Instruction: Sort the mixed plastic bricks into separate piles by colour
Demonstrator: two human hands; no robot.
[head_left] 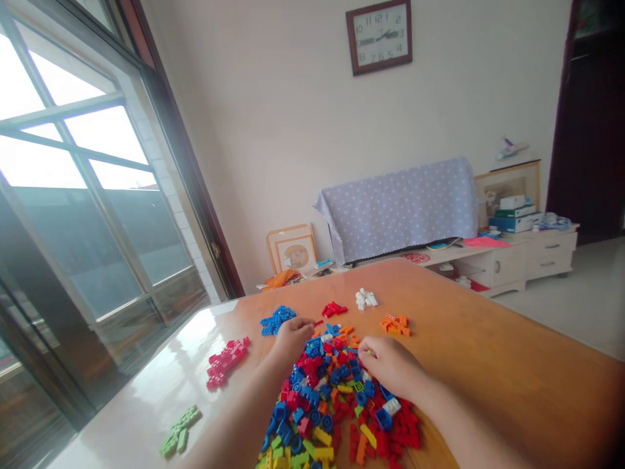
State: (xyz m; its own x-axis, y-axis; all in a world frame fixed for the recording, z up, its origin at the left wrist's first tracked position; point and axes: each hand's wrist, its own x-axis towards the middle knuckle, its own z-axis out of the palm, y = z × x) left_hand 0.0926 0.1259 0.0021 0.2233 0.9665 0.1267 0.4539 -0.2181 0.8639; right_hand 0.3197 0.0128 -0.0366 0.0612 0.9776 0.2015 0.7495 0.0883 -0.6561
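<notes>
A large mixed pile of toy bricks [336, 384] in blue, red, yellow, green and orange lies on the wooden table. At the pile's far left edge my left hand [294, 335] is closed on a small red brick [318, 323] that sticks out past its fingertips. My right hand [385, 361] hovers at the pile's right side, fingers curled round a small yellow-green brick [370, 352]. Sorted heaps lie around: blue [277, 320], red [334, 309], white [366, 299], orange [396, 324], pinkish red [227, 362] and light green [180, 431].
The table [478, 339] spreads to the right. Beyond it stand a low white cabinet [549, 255] and a screen under a spotted cloth [400, 208]. A clock [379, 36] hangs on the wall, and a large window [92, 169] is at the left.
</notes>
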